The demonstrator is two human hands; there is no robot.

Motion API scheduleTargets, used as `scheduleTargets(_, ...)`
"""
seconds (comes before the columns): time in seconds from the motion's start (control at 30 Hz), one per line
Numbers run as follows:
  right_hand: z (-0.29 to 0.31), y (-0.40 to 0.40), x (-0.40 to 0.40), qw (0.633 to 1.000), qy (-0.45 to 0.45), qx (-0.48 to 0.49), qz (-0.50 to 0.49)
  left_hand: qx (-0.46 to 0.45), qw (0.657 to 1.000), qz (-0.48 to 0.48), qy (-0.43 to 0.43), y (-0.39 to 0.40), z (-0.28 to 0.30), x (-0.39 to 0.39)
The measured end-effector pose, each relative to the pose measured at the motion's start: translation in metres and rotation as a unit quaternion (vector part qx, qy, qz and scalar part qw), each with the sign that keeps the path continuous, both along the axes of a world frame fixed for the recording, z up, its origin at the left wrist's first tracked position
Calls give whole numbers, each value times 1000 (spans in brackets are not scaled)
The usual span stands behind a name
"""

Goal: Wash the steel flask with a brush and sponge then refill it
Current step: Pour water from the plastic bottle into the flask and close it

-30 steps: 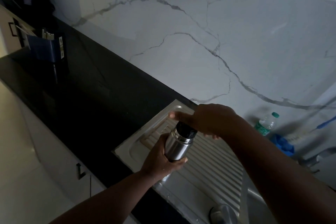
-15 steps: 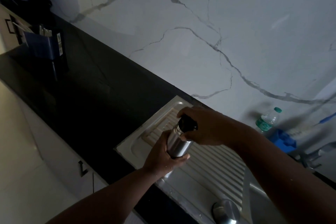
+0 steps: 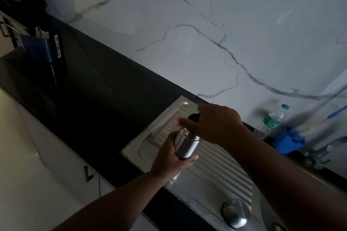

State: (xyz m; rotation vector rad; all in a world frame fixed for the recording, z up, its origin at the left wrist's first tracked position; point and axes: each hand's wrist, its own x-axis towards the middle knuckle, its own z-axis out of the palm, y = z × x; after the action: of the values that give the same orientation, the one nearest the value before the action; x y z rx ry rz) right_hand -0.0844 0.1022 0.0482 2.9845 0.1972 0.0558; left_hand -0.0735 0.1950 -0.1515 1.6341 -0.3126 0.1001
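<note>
Black counter (image 3: pixel 97 88) bearing plastic bottle (image 3: pixel 272 122).

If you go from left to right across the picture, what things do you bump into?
Dark blue holder → cabinet handle → steel flask held by the left hand → round steel lid → plastic bottle → blue tub → tap.

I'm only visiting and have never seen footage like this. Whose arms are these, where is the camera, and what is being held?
No machine here: a person wears a camera on the head, looking down at their own hands. The left hand grips a steel flask round its body; the right hand holds the black cap on top. Below is a ribbed steel draining board set in a black counter. By the marble wall stand a plastic water bottle and a blue holder.
</note>
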Motion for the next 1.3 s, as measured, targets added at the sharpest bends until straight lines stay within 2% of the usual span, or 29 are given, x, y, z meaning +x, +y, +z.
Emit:
scheduleTargets(0.07, 4, -15, 0, 994, 40, 33, 101, 2, 1000, -3, 2, -1, -1, 1)
scheduleTargets(0.13, 3, -28, 1, 981, 42, 30, 186, 3, 1000, -1, 7, -1, -2, 0)
scheduleTargets(0.27, -7, -25, 12, 980, -32, -7, 196, -2, 1000, 10, 8, -3, -3, 1)
scheduleTargets(0.33, -10, -10, 14, 988, -78, -12, 136, -1, 1000, 17, 12, -5, -1, 1)
scheduleTargets(0.43, -16, 6, 14, 996, -88, 8, -26, 12, 1000, 17, 1, -6, 2, 1)
scheduleTargets(0.5, -19, 13, 13, 992, -81, 43, -91, 20, 1000, 12, -2, -4, 3, 1)
scheduleTargets(0.57, -18, 16, 13, 989, -67, 55, -119, 24, 1000, 15, 0, -2, 4, 1)
scheduleTargets(0.63, -13, 11, 11, 992, -25, 76, -94, 27, 1000, 16, 0, -2, 4, -1)
scheduleTargets(0.67, -11, 3, 7, 988, 8, 129, -82, 26, 1000, 18, 1, -2, 3, -1)
scheduleTargets(0.7, -9, -8, 2, 969, 52, 230, -77, 24, 999, 21, 2, -3, 2, -1)
scheduleTargets(0.73, -11, -21, -4, 928, 90, 352, -81, 22, 999, 26, 4, -3, 1, -1)
scheduleTargets(0.77, -18, -36, -9, 895, 114, 421, -95, 20, 999, 28, 6, -3, 0, -1)
scheduleTargets(0.8, -30, -54, -15, 885, 139, 431, -113, 16, 999, 27, 11, -3, -1, 0)
scheduleTargets(0.83, -41, -71, -23, 902, 165, 377, -132, 10, 1000, 26, 15, -3, -2, 0)
scheduleTargets(0.9, -65, -101, -39, 944, 241, 158, -159, 2, 1000, 25, 16, -5, -4, 1)
scheduleTargets(0.93, -77, -113, -50, 940, 291, 63, -166, 2, 999, 28, 14, -6, -5, 1)
scheduleTargets(0.97, -88, -120, -60, 925, 336, 12, -179, 3, 999, 33, 12, -6, -5, 0)
scheduleTargets(1.03, -106, -127, -77, 897, 391, 9, -205, 1, 999, 44, 11, -8, -5, 0)
scheduleTargets(1.17, -136, -142, -84, 890, 389, 120, -204, -10, 998, 63, 17, -10, -4, -1)
scheduleTargets(1.23, -131, -145, -80, 897, 376, 148, -179, -7, 997, 68, 20, -9, -3, -3)
scheduleTargets(1.3, -107, -142, -70, 928, 322, 147, -115, 1, 997, 70, 24, -8, -2, -4)
